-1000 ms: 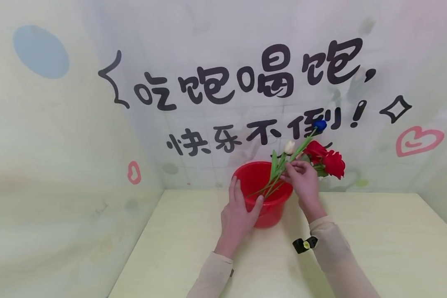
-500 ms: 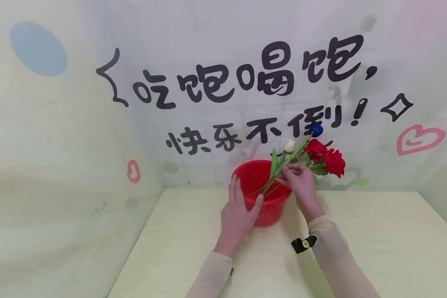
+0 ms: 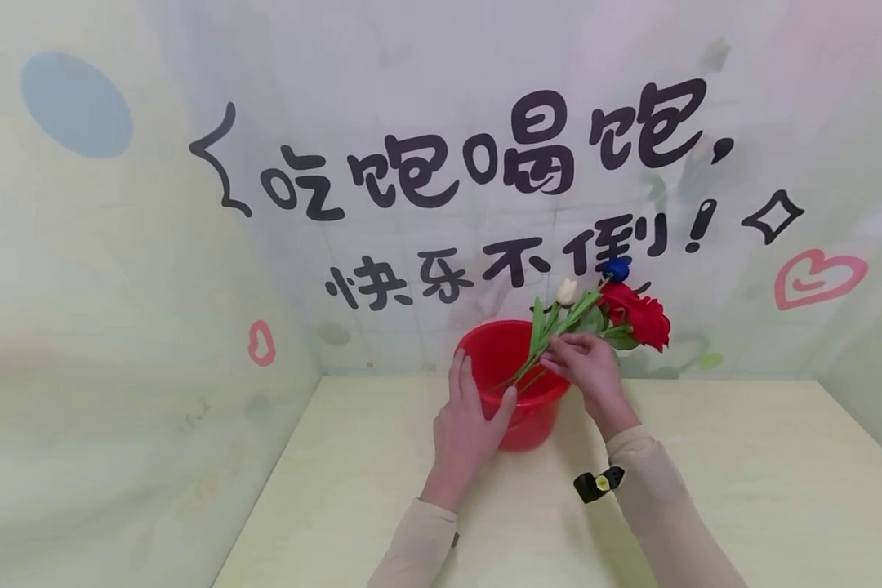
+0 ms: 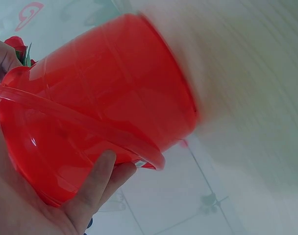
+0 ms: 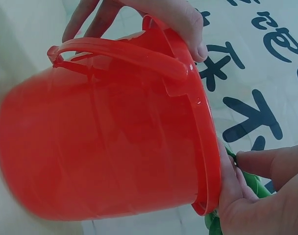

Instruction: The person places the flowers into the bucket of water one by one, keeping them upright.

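Observation:
A red plastic bucket (image 3: 532, 429) with a handle stands upright on the table. My left hand (image 3: 470, 429) grips its near-left side, thumb on the front rim; in the left wrist view, fingers (image 4: 102, 174) lie along the outer wall. Over the right rim, my right hand (image 3: 591, 371) pinches the green stems of several artificial flowers. Among them are a white tulip (image 3: 567, 292), a blue flower (image 3: 615, 270) and red roses (image 3: 647, 320). Their heads lean out to the right and the stem ends reach into the bucket. The right wrist view shows the thumb (image 5: 259, 161) against green stems.
The pale wooden table (image 3: 735, 474) extends on both sides of the bucket. Close behind it hangs a light wall sheet (image 3: 412, 65) with black characters. A black device (image 3: 599, 484) is strapped at the right wrist.
My right hand has moved slightly down and left with the stems. The blue flower has sunk toward the red roses. The left hand keeps its place on the bucket.

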Motion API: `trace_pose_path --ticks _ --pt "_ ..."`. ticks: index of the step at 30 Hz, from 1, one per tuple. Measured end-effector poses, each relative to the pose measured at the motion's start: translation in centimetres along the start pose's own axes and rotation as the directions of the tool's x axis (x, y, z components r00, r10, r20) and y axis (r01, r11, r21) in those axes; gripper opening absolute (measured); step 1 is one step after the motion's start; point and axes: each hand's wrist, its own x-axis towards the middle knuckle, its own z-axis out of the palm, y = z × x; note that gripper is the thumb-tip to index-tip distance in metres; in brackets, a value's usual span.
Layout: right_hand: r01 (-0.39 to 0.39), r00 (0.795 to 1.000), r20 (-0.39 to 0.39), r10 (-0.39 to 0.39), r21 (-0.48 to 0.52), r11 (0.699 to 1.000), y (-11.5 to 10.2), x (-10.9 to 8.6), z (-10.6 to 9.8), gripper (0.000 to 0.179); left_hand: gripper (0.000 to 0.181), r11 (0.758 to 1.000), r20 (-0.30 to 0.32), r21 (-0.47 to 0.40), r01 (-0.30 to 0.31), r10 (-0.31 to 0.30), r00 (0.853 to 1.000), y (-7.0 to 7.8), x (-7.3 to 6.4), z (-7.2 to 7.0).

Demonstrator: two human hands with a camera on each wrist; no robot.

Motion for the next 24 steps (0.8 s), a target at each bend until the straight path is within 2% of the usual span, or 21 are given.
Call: trace_pose_path --ticks 4,15,24 --pt "0.004 1.000 0.013 -0.004 -0.006 1.000 0.0 -0.3 -0.1 0.045 0.097 1.000 0.003 -0.007 -0.001 0.001 1.000 0.0 0.0 0.2" --pt "0.004 0.991 0.131 0.014 -0.140 0.990 -0.6 -1.0 -0.6 0.053 0.095 1.000 -0.006 -0.005 -0.004 0.004 1.000 -0.2 0.3 0.1" --pt "-0.005 0.982 0.188 0.032 -0.141 0.990 -0.5 -1.2 -1.0 0.058 0.097 1.000 -0.004 -0.014 0.001 -0.001 1.000 -0.1 0.1 0.0"
